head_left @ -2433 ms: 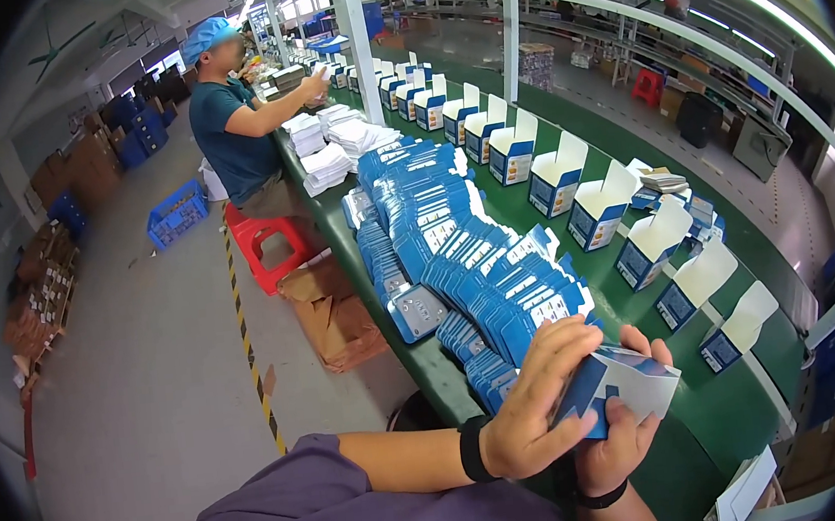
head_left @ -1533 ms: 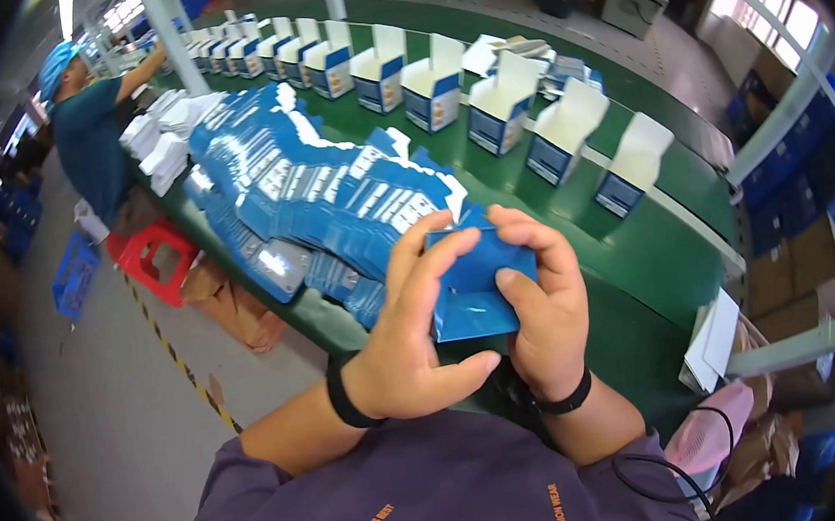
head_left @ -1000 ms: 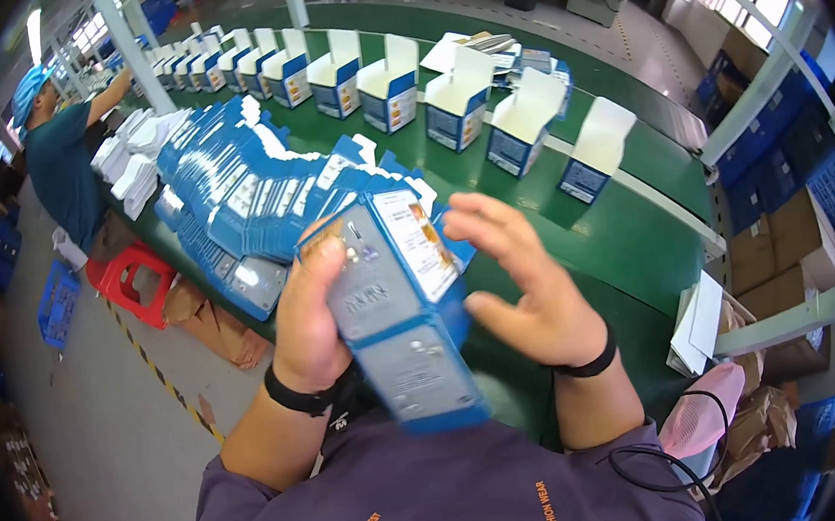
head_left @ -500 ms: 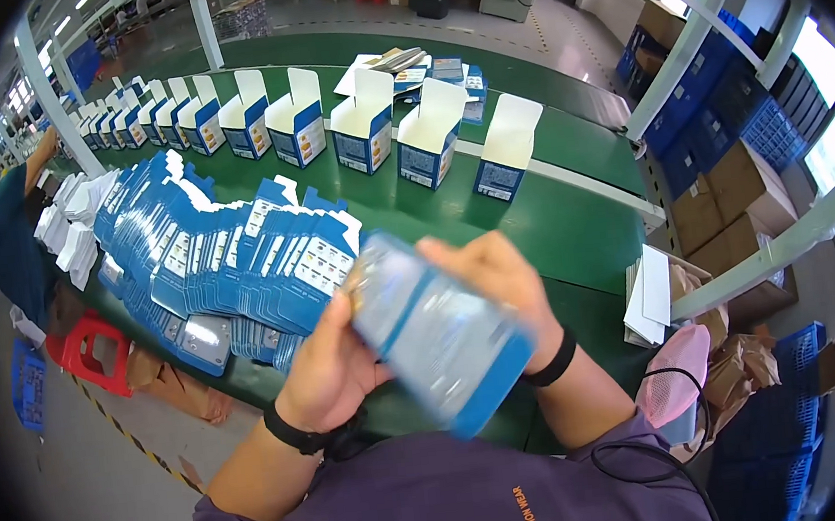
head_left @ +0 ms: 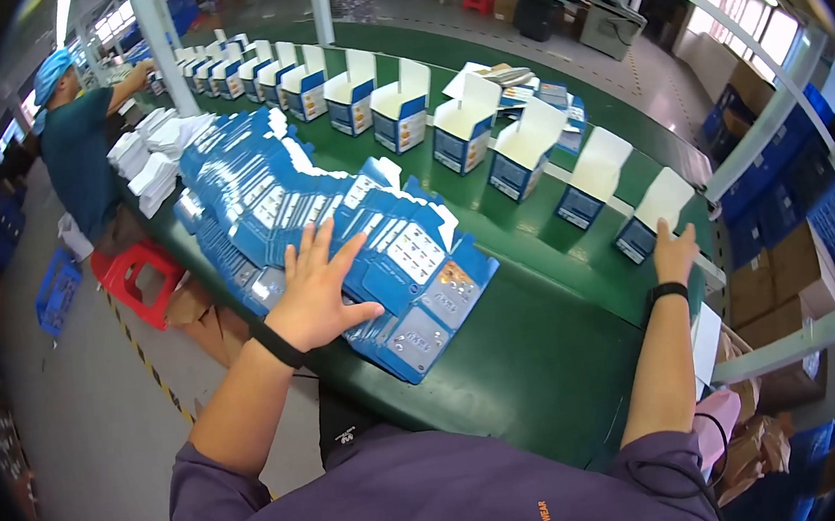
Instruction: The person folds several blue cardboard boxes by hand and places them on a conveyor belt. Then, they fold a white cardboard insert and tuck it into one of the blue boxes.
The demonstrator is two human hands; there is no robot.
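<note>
Left hand (head_left: 318,295) and right hand (head_left: 676,258) have moved apart. The left is spread on the blue pile (head_left: 266,203), holding nothing. Just to its right, the end flat box (head_left: 431,321) slants long-ways, away and right. Far off, the right touches an open box (head_left: 633,238); can't tell its grip.

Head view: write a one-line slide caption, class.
Left hand spread over flattened blue cartons, right hand at the open-topped end box of a row on a green table.
</note>
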